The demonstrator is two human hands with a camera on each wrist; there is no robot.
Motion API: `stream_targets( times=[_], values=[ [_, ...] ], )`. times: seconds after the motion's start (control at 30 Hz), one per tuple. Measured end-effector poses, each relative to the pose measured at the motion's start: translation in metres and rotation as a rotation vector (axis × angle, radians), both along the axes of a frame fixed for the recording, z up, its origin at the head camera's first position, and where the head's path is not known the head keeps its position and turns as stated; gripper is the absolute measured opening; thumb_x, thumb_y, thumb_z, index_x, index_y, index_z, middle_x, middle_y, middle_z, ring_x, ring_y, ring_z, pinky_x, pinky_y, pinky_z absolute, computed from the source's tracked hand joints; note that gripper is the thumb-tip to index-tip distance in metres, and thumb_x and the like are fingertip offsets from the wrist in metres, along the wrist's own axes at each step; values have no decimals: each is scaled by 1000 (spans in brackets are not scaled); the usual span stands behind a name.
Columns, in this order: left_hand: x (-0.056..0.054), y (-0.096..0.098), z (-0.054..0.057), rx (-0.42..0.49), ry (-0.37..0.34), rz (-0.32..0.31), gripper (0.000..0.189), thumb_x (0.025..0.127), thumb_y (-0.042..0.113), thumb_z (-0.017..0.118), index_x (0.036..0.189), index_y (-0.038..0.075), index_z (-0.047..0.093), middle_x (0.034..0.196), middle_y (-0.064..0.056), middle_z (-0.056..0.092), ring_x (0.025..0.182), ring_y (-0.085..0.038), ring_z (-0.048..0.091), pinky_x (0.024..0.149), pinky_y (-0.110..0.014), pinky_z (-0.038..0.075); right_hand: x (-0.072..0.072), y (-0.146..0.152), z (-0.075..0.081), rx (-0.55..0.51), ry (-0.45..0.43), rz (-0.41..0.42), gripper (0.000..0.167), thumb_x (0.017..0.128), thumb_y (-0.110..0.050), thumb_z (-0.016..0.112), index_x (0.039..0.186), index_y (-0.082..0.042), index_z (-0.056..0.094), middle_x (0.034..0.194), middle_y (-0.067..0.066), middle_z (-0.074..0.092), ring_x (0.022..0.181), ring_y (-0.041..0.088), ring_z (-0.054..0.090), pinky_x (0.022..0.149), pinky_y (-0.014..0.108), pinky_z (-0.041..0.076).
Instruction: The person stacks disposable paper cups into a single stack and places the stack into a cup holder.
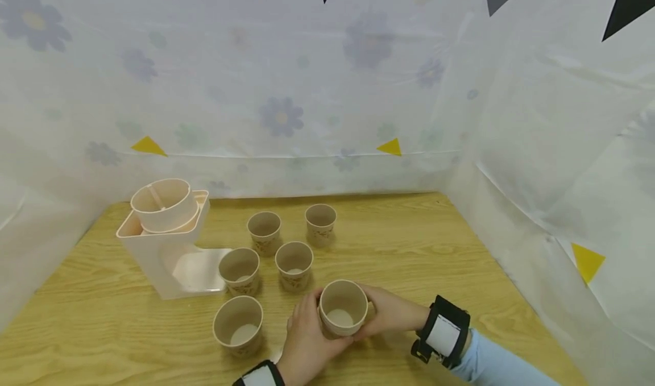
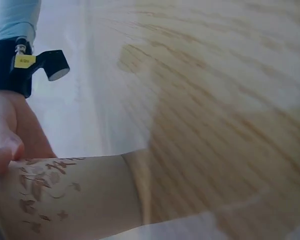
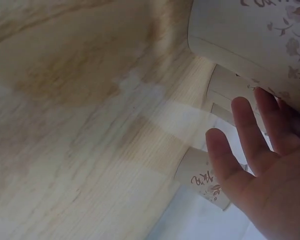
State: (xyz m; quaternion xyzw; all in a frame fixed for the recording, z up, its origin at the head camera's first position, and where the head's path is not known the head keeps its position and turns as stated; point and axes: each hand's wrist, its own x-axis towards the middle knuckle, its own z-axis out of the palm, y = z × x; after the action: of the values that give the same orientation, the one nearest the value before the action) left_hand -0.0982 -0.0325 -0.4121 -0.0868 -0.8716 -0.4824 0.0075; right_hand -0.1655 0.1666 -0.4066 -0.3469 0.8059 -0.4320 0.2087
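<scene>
A beige paper cup point(image 1: 343, 302) with a brown floral print stands upright between both hands at the front of the table. My left hand point(image 1: 309, 340) grips its left side, thumb across the near side. From the right, my right hand point(image 1: 391, 312) holds it, thumb at the near lower side and fingers behind. In the right wrist view the fingers point(image 3: 250, 127) spread behind the cup, close to its wall. The left wrist view shows the cup's printed side point(image 2: 85, 195), with its base close to the wooden surface.
Several matching cups stand upright to the left and behind, the nearest cup point(image 1: 239, 326) beside my left hand. A pale appliance point(image 1: 169, 261) with a round basket point(image 1: 166, 218) on top stands at the left. White floral sheets point(image 1: 286, 79) enclose the wooden table point(image 1: 404, 244).
</scene>
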Motion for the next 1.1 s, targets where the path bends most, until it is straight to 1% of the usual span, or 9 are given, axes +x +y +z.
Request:
stream_targets(
  times=[0.07,0.17,0.3,0.4,0.5,0.63,0.8,0.97,1.1],
  values=[
    [2,-3,8,-28,11,-7,101,63,35,85,138,-4,29,130,-20,42,121,-40,41,94,-63,31,-1,1,0,1,1,-6,73,71,-23,80,135,-17,45,129,3,56,118,13,51,101,34,36],
    [8,-13,27,-123,101,-18,97,65,34,84,139,-1,31,130,-18,43,120,-37,44,93,-61,37,-1,1,0,8,-4,-21,72,71,-23,81,134,-14,46,128,5,57,118,15,52,100,35,37],
    [8,-43,58,-377,234,-11,72,66,35,82,125,8,51,119,-7,54,111,-28,52,90,-52,43,-2,3,0,20,1,-34,71,70,-23,81,133,-12,48,128,6,57,118,17,52,100,35,37],
    [3,-73,71,-568,221,-13,64,63,40,82,115,10,58,112,-7,56,105,-28,52,86,-49,44,-2,3,-1,20,-1,-29,71,70,-24,81,132,-13,48,128,5,58,119,17,52,101,35,37],
    [-2,-100,71,-680,159,-30,64,62,43,81,111,8,60,110,-11,55,99,-31,50,79,-47,46,-2,4,-5,15,-4,-22,70,70,-23,81,131,-13,49,127,5,58,118,15,53,100,33,38],
    [-5,-120,64,-709,68,-75,65,63,46,80,111,7,61,109,-14,56,92,-31,53,71,-45,48,-2,4,-8,7,-13,-14,70,70,-23,82,131,-12,49,126,6,58,117,14,53,99,30,38],
    [-8,-126,59,-643,-35,-103,72,59,39,84,117,4,57,111,-14,56,93,-29,54,72,-44,48,-2,2,-6,-7,-16,-2,70,70,-23,81,131,-12,49,127,6,58,118,16,53,100,31,38],
    [-11,-125,64,-623,-60,-102,79,57,28,85,123,1,52,115,-18,53,96,-33,49,72,-45,48,-2,1,-3,-15,-22,1,69,71,-22,81,132,-13,48,128,6,57,119,17,53,99,31,38],
    [-11,-122,79,-611,-18,-138,77,57,23,83,123,0,51,114,-17,53,96,-32,48,74,-43,47,-2,1,-3,-11,-15,-3,69,71,-22,81,132,-12,49,128,6,58,119,17,53,100,30,38]
  ],
)
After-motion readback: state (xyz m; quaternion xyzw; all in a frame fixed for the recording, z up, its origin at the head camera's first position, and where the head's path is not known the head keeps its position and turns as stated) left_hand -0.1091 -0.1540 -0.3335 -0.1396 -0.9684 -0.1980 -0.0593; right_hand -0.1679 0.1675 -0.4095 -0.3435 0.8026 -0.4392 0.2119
